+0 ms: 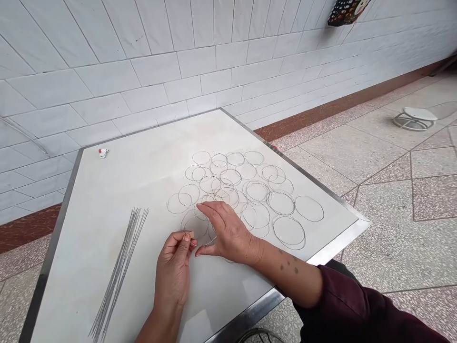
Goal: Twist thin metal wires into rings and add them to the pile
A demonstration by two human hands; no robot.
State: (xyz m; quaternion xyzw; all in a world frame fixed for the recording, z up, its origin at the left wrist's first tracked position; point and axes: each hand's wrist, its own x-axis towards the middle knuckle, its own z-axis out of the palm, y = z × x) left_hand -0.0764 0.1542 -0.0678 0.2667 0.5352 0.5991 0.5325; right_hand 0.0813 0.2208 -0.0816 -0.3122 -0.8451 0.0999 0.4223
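My left hand (174,267) pinches a thin wire ring (183,220) between thumb and fingertips, above the near part of the table. A small tan patch, which I cannot identify, shows at those fingertips. Around the ring's right side curves my right hand (230,231), thumb and fingers wide apart; whether it touches the wire I cannot tell. Many loose wire rings (289,232) lie spread and overlapping on the white table (143,186), beyond and right of my hands. On the left lies a bundle of straight wires (119,271), slightly fanned out.
A small red-and-white object (103,152) sits at the table's far left corner. The tabletop has a metal edge (246,317). White wall tiles (196,62) rise behind it. A low round stool (416,118) stands on the floor at right, and a patterned item (346,12) hangs above.
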